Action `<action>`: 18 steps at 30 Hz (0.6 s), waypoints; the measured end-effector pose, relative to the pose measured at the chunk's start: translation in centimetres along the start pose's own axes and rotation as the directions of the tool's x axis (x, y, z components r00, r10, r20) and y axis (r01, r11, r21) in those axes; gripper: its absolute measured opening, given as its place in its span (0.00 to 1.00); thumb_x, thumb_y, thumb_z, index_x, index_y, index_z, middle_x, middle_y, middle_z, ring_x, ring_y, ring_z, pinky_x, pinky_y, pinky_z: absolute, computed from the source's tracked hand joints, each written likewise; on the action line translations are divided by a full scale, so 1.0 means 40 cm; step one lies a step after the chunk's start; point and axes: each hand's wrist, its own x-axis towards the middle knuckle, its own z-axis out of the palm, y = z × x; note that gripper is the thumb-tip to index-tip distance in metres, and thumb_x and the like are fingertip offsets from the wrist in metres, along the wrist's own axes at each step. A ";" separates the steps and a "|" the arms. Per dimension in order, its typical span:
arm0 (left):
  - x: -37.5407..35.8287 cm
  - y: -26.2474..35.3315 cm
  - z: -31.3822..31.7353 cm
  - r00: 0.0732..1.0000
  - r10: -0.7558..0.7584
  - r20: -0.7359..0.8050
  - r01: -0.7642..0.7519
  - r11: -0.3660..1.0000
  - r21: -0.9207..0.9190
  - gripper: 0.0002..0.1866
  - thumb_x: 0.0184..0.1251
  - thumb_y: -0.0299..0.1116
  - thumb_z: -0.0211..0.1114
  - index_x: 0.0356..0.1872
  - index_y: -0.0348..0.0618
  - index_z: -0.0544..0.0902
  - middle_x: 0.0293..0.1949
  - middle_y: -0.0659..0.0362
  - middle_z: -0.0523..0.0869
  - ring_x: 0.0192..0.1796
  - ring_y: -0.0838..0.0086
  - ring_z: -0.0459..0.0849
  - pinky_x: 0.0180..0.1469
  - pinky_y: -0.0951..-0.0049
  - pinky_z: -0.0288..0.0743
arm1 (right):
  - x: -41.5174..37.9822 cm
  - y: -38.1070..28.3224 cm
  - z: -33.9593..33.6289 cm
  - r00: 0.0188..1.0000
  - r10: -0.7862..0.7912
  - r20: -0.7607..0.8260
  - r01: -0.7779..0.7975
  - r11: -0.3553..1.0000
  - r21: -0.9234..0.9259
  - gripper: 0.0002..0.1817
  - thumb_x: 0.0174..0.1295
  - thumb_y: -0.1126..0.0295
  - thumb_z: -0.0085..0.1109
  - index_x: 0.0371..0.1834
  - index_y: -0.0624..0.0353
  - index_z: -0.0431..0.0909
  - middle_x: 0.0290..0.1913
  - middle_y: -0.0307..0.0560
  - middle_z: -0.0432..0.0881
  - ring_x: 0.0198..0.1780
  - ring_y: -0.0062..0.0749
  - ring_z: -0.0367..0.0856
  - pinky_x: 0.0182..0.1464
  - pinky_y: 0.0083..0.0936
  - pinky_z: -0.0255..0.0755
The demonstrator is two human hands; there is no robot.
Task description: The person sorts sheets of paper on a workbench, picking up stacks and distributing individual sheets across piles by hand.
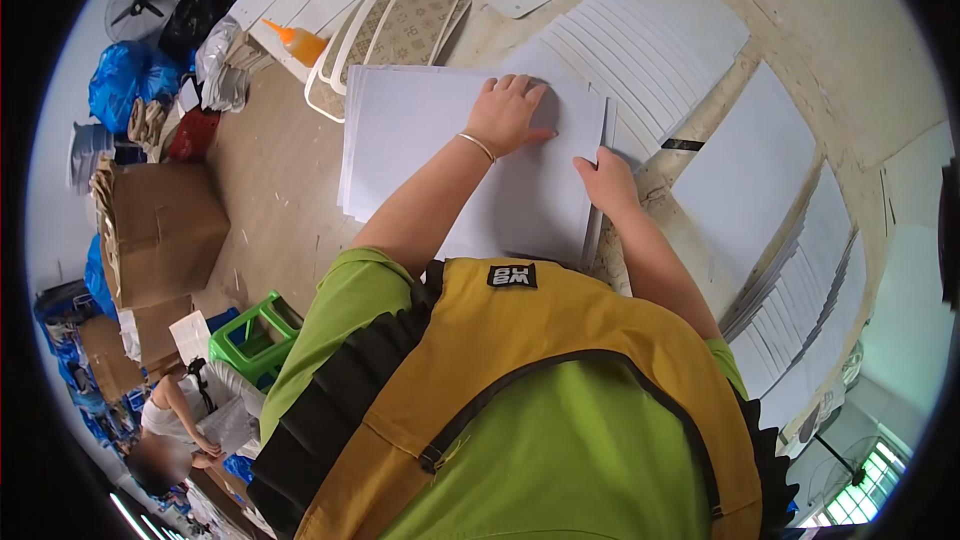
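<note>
With that white sheet stack (415, 130) around centre frame, I'd press evenly through the flat, non-gripping left hand (507, 117) so nothing skids against the right hand (610, 180) at the edge (can't tell if it's actually pinching).

Window (868, 485): blown out, tinged green, lower right.
Ceiling tubes (128, 518): lit, lower left.
White sheets (420, 120): brightly lit, softly shadowed near the left hand (507, 115).
Background person's head (160, 462): blurred.
Edges: bowed, darkened to black.
</note>
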 end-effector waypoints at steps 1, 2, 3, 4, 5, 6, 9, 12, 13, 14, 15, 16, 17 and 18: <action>-0.003 -0.002 0.008 0.999 0.013 -0.040 -0.013 1.000 0.006 0.34 0.47 0.54 0.67 0.53 0.44 0.73 0.55 0.52 0.73 0.59 0.59 0.69 0.59 0.60 0.62 | 0.000 -0.004 -0.004 0.999 0.013 0.034 -0.013 1.000 -0.014 0.22 0.59 0.54 0.52 0.35 0.67 0.72 0.36 0.65 0.78 0.41 0.59 0.76 0.42 0.45 0.69; -0.004 -0.004 0.016 0.996 0.028 -0.080 -0.027 1.000 0.013 0.33 0.47 0.54 0.67 0.53 0.44 0.73 0.54 0.51 0.73 0.58 0.59 0.70 0.58 0.60 0.63 | 0.002 -0.002 0.000 0.999 0.013 0.035 -0.013 1.000 -0.016 0.22 0.59 0.54 0.52 0.35 0.67 0.72 0.36 0.65 0.78 0.41 0.59 0.76 0.42 0.45 0.69; -0.006 -0.003 0.013 0.996 0.029 -0.079 -0.028 1.000 0.011 0.33 0.47 0.54 0.67 0.53 0.44 0.73 0.54 0.51 0.73 0.58 0.59 0.70 0.58 0.60 0.63 | 0.004 0.003 0.009 1.000 0.000 0.007 0.000 1.000 0.002 0.22 0.58 0.54 0.53 0.33 0.67 0.71 0.33 0.64 0.77 0.39 0.59 0.75 0.40 0.44 0.68; -0.008 -0.001 0.009 0.998 0.014 -0.058 -0.014 1.000 0.001 0.33 0.47 0.54 0.67 0.52 0.44 0.74 0.54 0.52 0.74 0.58 0.59 0.70 0.58 0.61 0.63 | 0.004 0.009 0.015 1.000 -0.011 -0.023 0.012 1.000 0.019 0.21 0.57 0.55 0.54 0.31 0.68 0.71 0.31 0.64 0.77 0.36 0.58 0.75 0.38 0.44 0.67; -0.008 0.001 0.005 0.999 0.002 -0.039 -0.002 1.000 -0.010 0.33 0.47 0.54 0.67 0.52 0.44 0.74 0.53 0.52 0.74 0.57 0.60 0.71 0.57 0.61 0.64 | 0.004 0.017 0.018 0.998 -0.021 -0.056 0.023 0.999 0.035 0.22 0.56 0.55 0.56 0.29 0.68 0.70 0.28 0.63 0.76 0.34 0.58 0.75 0.35 0.43 0.67; -0.005 0.005 0.002 1.000 -0.008 -0.020 0.008 1.000 -0.020 0.33 0.47 0.54 0.68 0.52 0.44 0.74 0.52 0.52 0.74 0.56 0.60 0.71 0.56 0.61 0.64 | 0.002 0.018 0.014 0.998 -0.014 -0.062 0.016 0.999 0.031 0.22 0.56 0.55 0.56 0.29 0.68 0.70 0.28 0.63 0.76 0.34 0.58 0.75 0.35 0.43 0.67; 0.002 0.005 -0.002 1.000 -0.004 -0.010 0.003 1.000 -0.031 0.33 0.45 0.54 0.68 0.51 0.44 0.75 0.51 0.53 0.74 0.55 0.60 0.72 0.55 0.62 0.65 | -0.003 0.013 0.009 0.998 -0.034 -0.050 0.035 0.999 0.031 0.21 0.57 0.55 0.55 0.29 0.68 0.70 0.28 0.63 0.76 0.33 0.58 0.75 0.35 0.43 0.66; 0.006 0.002 -0.002 1.000 -0.011 -0.025 0.011 0.999 -0.036 0.33 0.44 0.54 0.69 0.50 0.44 0.75 0.50 0.53 0.75 0.54 0.61 0.72 0.55 0.62 0.65 | -0.002 0.023 0.013 0.996 -0.059 -0.064 0.061 0.997 0.036 0.21 0.57 0.55 0.55 0.29 0.68 0.69 0.28 0.63 0.76 0.33 0.59 0.75 0.35 0.43 0.66; 0.008 0.002 0.000 0.999 -0.015 -0.044 0.014 0.999 -0.042 0.34 0.43 0.55 0.69 0.50 0.44 0.75 0.50 0.53 0.75 0.54 0.61 0.72 0.55 0.62 0.65 | 0.000 0.024 0.014 0.995 -0.076 -0.065 0.079 0.996 0.037 0.21 0.57 0.55 0.55 0.28 0.68 0.69 0.27 0.63 0.76 0.33 0.59 0.74 0.35 0.43 0.66; 0.007 -0.002 0.001 0.998 -0.027 -0.064 0.024 0.999 -0.046 0.34 0.42 0.55 0.70 0.49 0.44 0.75 0.50 0.53 0.75 0.53 0.61 0.72 0.54 0.63 0.65 | 0.001 0.025 0.014 0.994 -0.093 -0.054 0.095 0.995 0.033 0.21 0.57 0.55 0.55 0.28 0.68 0.69 0.27 0.63 0.76 0.33 0.59 0.74 0.35 0.43 0.66; 0.008 -0.004 -0.001 0.996 -0.054 -0.070 0.052 0.998 -0.041 0.34 0.42 0.55 0.70 0.49 0.44 0.75 0.50 0.53 0.75 0.53 0.61 0.72 0.54 0.63 0.65 | -0.001 0.027 0.012 0.994 -0.096 -0.058 0.098 0.995 0.029 0.21 0.57 0.56 0.56 0.28 0.68 0.69 0.27 0.63 0.76 0.32 0.59 0.74 0.34 0.43 0.66; 0.015 -0.003 -0.004 0.998 -0.060 -0.026 0.059 0.998 -0.037 0.35 0.41 0.56 0.70 0.49 0.44 0.75 0.49 0.54 0.75 0.53 0.61 0.72 0.54 0.63 0.65 | -0.001 0.028 0.011 0.993 -0.103 -0.060 0.104 0.994 0.026 0.21 0.57 0.56 0.56 0.28 0.68 0.68 0.26 0.62 0.76 0.31 0.58 0.74 0.34 0.43 0.66; 0.017 -0.005 -0.006 0.998 -0.066 0.019 0.067 0.997 -0.035 0.36 0.40 0.57 0.70 0.48 0.44 0.75 0.48 0.54 0.75 0.53 0.61 0.72 0.54 0.63 0.65 | 0.000 0.027 0.013 0.992 -0.110 -0.061 0.111 0.994 0.022 0.21 0.57 0.57 0.56 0.27 0.68 0.68 0.25 0.62 0.76 0.30 0.58 0.74 0.33 0.43 0.67; 0.016 -0.008 -0.006 0.995 -0.098 0.012 0.098 0.995 -0.032 0.36 0.40 0.57 0.70 0.48 0.44 0.75 0.48 0.54 0.75 0.53 0.61 0.72 0.54 0.63 0.65 | 0.003 0.028 0.016 0.990 -0.134 -0.041 0.135 0.991 0.015 0.21 0.57 0.57 0.56 0.27 0.68 0.68 0.25 0.62 0.76 0.30 0.58 0.74 0.33 0.43 0.67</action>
